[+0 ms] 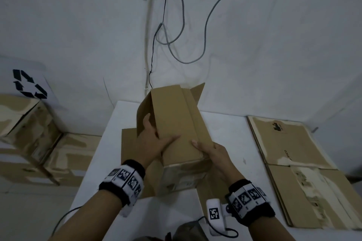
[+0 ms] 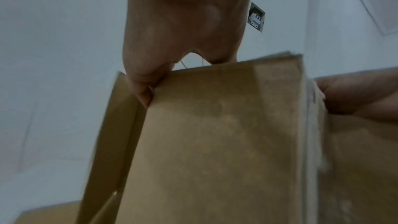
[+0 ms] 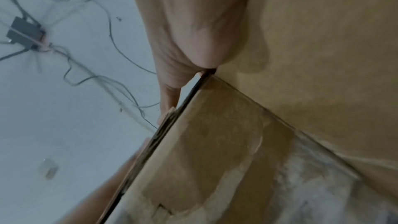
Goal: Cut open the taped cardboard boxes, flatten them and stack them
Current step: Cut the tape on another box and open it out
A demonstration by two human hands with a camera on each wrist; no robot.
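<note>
Opened brown cardboard box [image 1: 176,123] looks light, stiff-panelled; left hand [image 1: 154,143] and right hand [image 1: 212,152] fingers clamped on its near edges, best hold.

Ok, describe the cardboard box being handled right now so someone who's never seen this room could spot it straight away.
Start at the white table against the wall. In its middle, a half-collapsed box is held between the left hand and right hand. Unlike the flattened boxes stacked on the table's right and the taped boxes on the left, its flaps are open and raised.

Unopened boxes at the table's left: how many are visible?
3, stacked left of the table: one upper box, two lower boxes. More may sit outside the frame.
</note>
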